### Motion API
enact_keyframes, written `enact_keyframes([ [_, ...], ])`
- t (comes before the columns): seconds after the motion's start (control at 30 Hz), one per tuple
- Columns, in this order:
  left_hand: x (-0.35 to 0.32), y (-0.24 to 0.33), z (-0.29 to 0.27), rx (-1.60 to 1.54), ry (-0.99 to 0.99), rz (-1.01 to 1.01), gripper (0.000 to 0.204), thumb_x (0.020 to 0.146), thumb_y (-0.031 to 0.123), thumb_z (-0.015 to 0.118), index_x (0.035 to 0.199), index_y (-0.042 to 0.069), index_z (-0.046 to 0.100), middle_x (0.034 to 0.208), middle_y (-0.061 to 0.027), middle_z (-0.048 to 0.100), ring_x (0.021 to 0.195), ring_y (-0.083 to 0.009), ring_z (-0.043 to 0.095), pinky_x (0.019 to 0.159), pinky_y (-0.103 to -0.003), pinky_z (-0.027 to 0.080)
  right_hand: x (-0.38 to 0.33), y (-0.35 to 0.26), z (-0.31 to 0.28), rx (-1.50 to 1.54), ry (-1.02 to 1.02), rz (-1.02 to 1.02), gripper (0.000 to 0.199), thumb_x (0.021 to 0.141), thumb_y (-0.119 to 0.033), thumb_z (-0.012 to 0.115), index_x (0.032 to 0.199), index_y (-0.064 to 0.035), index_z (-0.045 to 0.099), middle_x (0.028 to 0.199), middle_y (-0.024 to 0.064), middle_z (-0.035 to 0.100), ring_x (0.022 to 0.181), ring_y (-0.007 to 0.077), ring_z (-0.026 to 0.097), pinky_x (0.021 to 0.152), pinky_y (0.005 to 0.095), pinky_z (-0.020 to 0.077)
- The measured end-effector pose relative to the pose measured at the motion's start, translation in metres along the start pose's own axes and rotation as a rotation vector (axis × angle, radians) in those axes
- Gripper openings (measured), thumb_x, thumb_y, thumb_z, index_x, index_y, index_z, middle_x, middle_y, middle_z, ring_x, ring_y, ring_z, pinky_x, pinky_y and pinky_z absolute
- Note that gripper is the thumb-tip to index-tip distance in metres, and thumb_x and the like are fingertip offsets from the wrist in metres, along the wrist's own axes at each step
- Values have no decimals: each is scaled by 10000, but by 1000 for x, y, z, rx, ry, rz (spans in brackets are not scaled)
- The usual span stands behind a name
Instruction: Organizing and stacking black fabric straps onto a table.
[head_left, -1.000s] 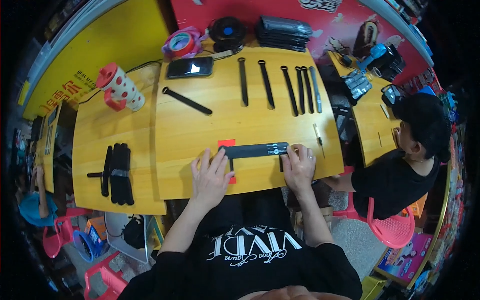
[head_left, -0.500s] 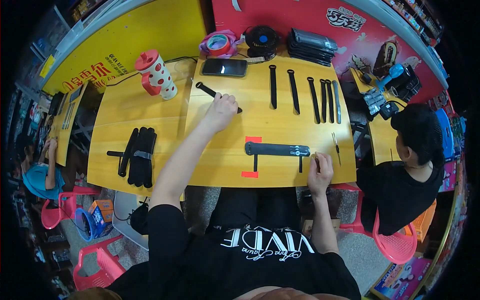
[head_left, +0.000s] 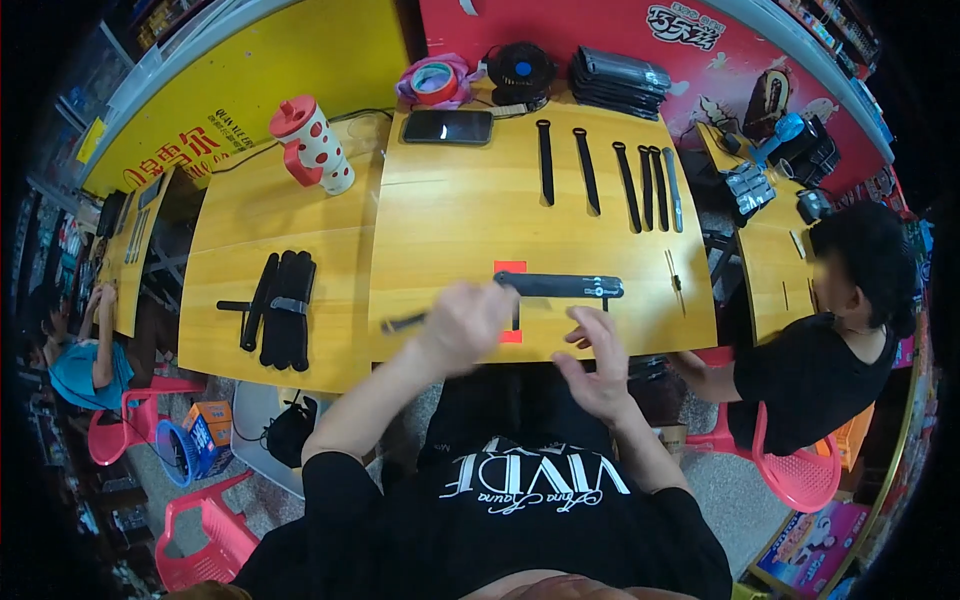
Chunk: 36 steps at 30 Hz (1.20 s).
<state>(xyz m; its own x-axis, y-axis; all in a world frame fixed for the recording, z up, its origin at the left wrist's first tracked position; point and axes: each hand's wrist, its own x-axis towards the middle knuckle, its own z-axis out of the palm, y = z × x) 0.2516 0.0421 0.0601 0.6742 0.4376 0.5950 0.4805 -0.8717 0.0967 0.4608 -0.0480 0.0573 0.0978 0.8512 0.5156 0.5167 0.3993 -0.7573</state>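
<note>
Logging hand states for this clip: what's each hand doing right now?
Left hand: closed, holding a black strap; the hand is blurred.
Right hand: open, nothing visible in it.

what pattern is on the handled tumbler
Red spots on a white body; the tumbler shows best in the head view.

- left forearm [head_left: 372,402] slants forward and inward, toward the right;
- left hand [head_left: 466,328] blurred, back upward; fingers curled in a grip, single digits hard to tell;
- right forearm [head_left: 642,442] slants forward and leftward;
- right hand [head_left: 600,368] unclenched, fingers loosely bent, thumb apart from them; the two hands near each other, not touching
</note>
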Motion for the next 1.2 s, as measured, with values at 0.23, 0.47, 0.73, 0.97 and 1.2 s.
enact_keyframes([
  [0.23, -9, 57, -7, -379, -191, -122, 182, 801, 99, 620, 963, 19, 640, 747, -100, 571, 671, -272, 616, 579, -361, 495, -13, 7, -15, 75, -282, -128, 129, 778, 70, 682, 880, 17, 623, 704, 112, 594, 577, 244, 598, 525, 309, 476],
  [0.47, -32, -3, 4, -1123, -452, -796, 105, 874, 79, 640, 929, -3, 674, 739, -83, 650, 632, -182, 616, 592, -294, 482, -17, 42, -47, 185, -35, 395, 57, 857, 29, 643, 803, 15, 637, 648, 12, 591, 543, 62, 539, 484, 223, 421],
  [0.73, -36, 5, 34, -1244, -74, -1273, 90, 904, 39, 622, 969, -7, 661, 753, -29, 636, 567, -61, 574, 473, -188, 435, -7, 73, -46, 374, -16, 455, 43, 860, 18, 654, 899, 0, 660, 742, 9, 599, 609, 52, 535, 552, 202, 443],
  [0.97, -18, 9, 54, -1263, 209, -1306, 90, 882, -9, 640, 967, -2, 614, 789, -37, 624, 597, -77, 605, 462, -182, 447, 5, 83, -49, 451, 75, 738, 137, 871, 18, 646, 1006, 12, 672, 839, 23, 608, 658, 69, 580, 551, 190, 438],
  [1.2, -16, 6, 67, -1213, 231, -1306, 95, 880, -23, 637, 969, -7, 609, 819, -39, 619, 616, -86, 612, 472, -189, 452, 8, 111, -43, 51, 75, 321, 137, 832, 61, 630, 963, 36, 660, 749, 39, 571, 599, 73, 515, 513, 208, 380],
])
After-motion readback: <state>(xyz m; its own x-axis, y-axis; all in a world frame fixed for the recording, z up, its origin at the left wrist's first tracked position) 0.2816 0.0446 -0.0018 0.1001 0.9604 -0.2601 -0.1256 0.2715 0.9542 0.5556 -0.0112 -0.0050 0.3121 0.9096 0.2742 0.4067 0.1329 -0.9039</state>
